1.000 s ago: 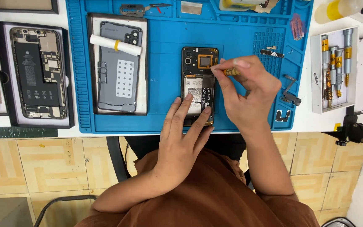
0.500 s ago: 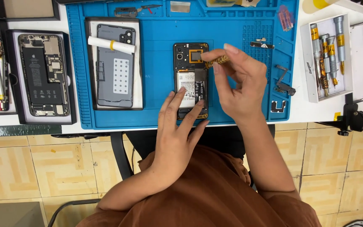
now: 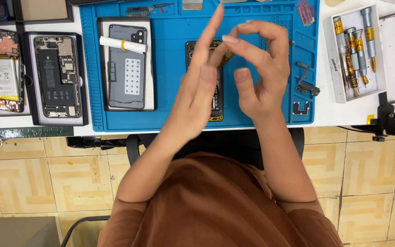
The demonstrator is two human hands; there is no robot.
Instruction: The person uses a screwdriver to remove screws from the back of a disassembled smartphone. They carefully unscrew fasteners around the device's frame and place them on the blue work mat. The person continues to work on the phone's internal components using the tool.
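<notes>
Head view: opened black smartphone (image 3: pixel 216 98) lies on blue silicone mat (image 3: pixel 170 73), long axis running away from person. Right hand (image 3: pixel 257 73) pinches small gold-tipped screwdriver (image 3: pixel 227 56) above it; left hand (image 3: pixel 197 87) open, fingers straight.

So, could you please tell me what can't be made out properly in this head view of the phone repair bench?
- Opened phone on the blue mat: mostly hidden behind the left hand and right hand.
- Small gold-tipped tool in the right hand: only its tip shows between the fingers.
- Items along the mat's top edge: cut off by the frame.
- Screwdriver set: bit tips too small to tell.
</notes>
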